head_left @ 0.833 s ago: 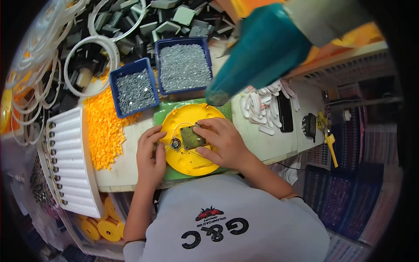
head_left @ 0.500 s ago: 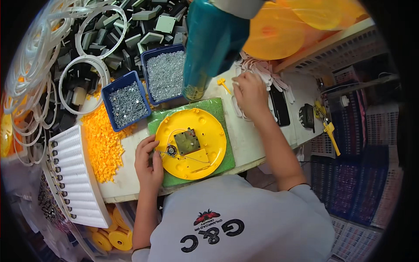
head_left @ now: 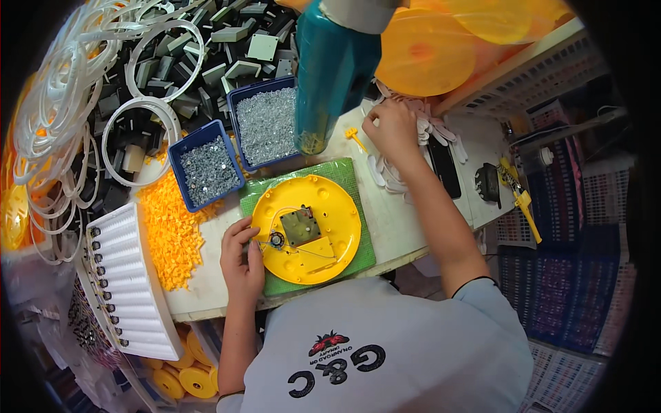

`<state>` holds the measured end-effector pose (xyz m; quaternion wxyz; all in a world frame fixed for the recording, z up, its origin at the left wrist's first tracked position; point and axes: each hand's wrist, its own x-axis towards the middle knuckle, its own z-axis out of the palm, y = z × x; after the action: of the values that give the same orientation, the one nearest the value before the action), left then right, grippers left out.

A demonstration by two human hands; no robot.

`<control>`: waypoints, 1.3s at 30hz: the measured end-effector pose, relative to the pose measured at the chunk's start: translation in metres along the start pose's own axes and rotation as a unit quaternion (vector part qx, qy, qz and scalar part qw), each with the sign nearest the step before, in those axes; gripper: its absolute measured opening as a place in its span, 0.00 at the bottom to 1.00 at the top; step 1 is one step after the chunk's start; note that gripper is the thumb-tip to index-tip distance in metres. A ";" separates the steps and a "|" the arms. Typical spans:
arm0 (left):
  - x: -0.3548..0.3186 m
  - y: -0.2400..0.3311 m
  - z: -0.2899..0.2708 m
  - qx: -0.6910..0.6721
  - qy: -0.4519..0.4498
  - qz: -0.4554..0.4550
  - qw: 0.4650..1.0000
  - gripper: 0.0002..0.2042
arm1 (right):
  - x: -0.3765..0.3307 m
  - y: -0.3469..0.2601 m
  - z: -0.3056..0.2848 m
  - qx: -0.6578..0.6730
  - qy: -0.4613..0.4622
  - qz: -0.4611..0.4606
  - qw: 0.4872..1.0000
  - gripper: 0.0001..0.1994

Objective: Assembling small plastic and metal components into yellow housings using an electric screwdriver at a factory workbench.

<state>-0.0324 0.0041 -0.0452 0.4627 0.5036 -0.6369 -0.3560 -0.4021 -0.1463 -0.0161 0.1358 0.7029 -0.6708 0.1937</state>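
A round yellow plastic housing (head_left: 346, 227) lies on a green mat (head_left: 361, 241) on the bench. Inside it sit a dark square box (head_left: 300, 227), a small round black part (head_left: 277, 239) and thin wires. My left hand (head_left: 241, 265) rests at the housing's left rim, fingers loosely bent and thumb apart, fingertips against the edge. Farther off to the right, my right hand (head_left: 398, 134) is at a pile of flat white pieces (head_left: 430, 124), its fingers curled in. What those fingers hold, if anything, is hidden. A small yellow part (head_left: 354, 139) lies just left of this hand.
Two blue bins (head_left: 206, 168) of small metal parts stand beyond the mat, beside loose orange pieces (head_left: 169, 241). A teal bottle-shaped object (head_left: 334, 76) hangs into view above. White foam tray (head_left: 127, 275) at left; black phone-like slab (head_left: 444, 168) and yellow-handled tool (head_left: 527, 213) at right.
The whole view has shifted slightly. My right hand's fingers have curled in more at the white pieces. My left hand stays at the housing's rim.
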 end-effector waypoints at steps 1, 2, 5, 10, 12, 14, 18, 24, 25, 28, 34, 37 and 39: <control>0.000 0.000 0.000 -0.005 0.000 -0.004 1.000 0.10 | 0.000 -0.004 -0.006 0.091 0.022 0.030 0.995 0.09; 0.000 0.000 0.001 -0.011 0.000 -0.009 1.000 0.10 | -0.001 -0.006 -0.011 0.090 0.021 0.030 0.995 0.09; 0.000 -0.001 0.001 0.009 0.001 0.007 1.000 0.10 | -0.009 -0.017 -0.029 0.527 -0.058 0.247 0.811 0.06; -0.001 -0.001 0.000 0.004 -0.001 0.000 1.000 0.10 | -0.032 -0.048 -0.054 0.652 -0.118 0.304 0.685 0.03; -0.001 -0.001 -0.002 0.010 -0.002 0.002 1.000 0.10 | -0.043 -0.058 -0.061 0.640 -0.123 0.287 0.702 0.05; 0.000 0.000 0.000 0.010 -0.008 0.000 1.000 0.10 | -0.049 -0.062 -0.058 0.639 -0.149 0.256 0.710 0.07; 0.001 0.003 0.000 0.014 0.002 -0.004 1.000 0.09 | -0.058 -0.069 -0.055 0.696 -0.208 0.253 0.639 0.08; 0.001 0.003 0.000 0.007 0.003 -0.007 1.000 0.10 | -0.058 -0.089 -0.036 0.721 -0.178 0.218 0.633 0.07; 0.001 0.003 0.000 -0.001 0.004 -0.009 1.000 0.10 | -0.058 -0.091 -0.033 0.721 -0.179 0.218 0.633 0.07; 0.003 0.003 0.002 -0.002 0.005 -0.004 1.000 0.10 | -0.056 -0.109 -0.025 0.673 -0.146 0.198 0.698 0.04; -0.001 0.000 -0.001 0.007 -0.001 0.001 1.000 0.09 | -0.042 -0.124 -0.027 0.367 -0.128 -0.124 0.913 0.09; -0.001 0.001 -0.001 0.003 0.000 0.003 1.000 0.09 | -0.041 -0.130 -0.020 0.311 -0.124 -0.176 0.926 0.10; 0.000 0.000 0.000 -0.005 0.001 -0.001 1.000 0.09 | -0.040 -0.134 -0.019 0.293 -0.116 -0.189 0.930 0.10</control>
<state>-0.0325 0.0042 -0.0449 0.4653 0.5026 -0.6341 -0.3588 -0.2717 -0.0934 -0.0082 -0.1212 0.8428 -0.4497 0.2696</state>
